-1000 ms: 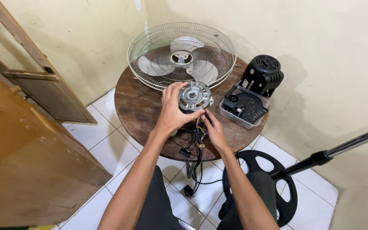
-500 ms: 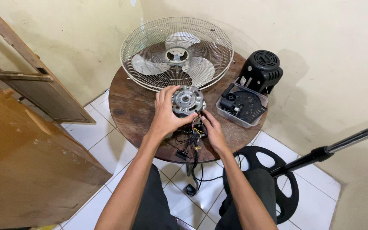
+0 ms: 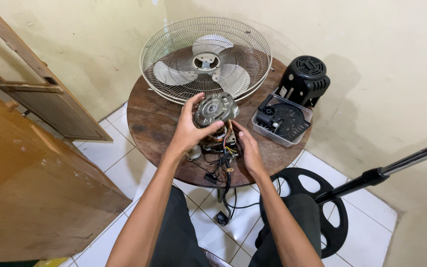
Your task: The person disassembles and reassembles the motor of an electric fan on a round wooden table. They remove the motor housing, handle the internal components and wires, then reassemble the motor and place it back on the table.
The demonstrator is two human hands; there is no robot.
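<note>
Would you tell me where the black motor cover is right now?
In the head view, the black motor cover stands at the round table's far right edge, against the wall, just behind the clear tray.

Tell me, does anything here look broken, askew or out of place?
The fan is in pieces. The left hand holds the bare grey metal motor over the round wooden table, tangled coloured wires spilling beneath by the right hand. The black motor cover sits apart, and the black stand pole leans askew.
</note>
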